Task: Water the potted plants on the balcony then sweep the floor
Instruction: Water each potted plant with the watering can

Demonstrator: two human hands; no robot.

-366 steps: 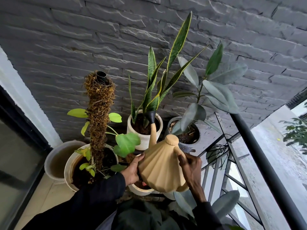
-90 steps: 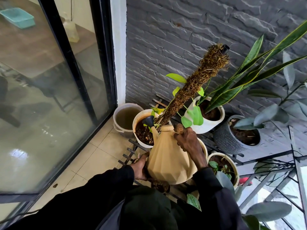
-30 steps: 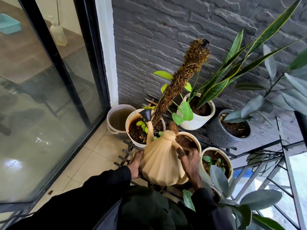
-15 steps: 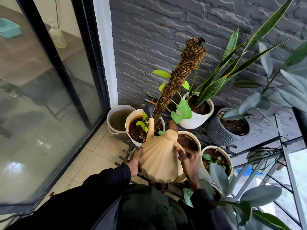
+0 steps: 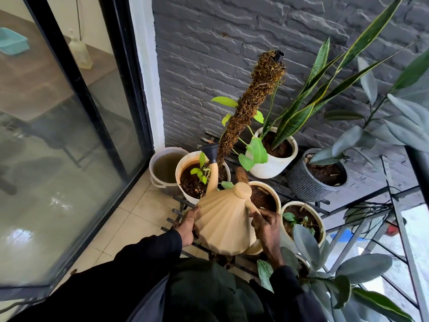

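My left grip cups the left side of the beige ribbed plastic watering can, its black spout head over the white round pot. My right grip is clamped on the handle. I'd tip slowly, aiming at soil.

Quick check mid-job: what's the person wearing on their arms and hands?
The left sleeve and right sleeve are long, black, reaching the wrists. The left hand and right hand are bare: no gloves, watch or rings visible.
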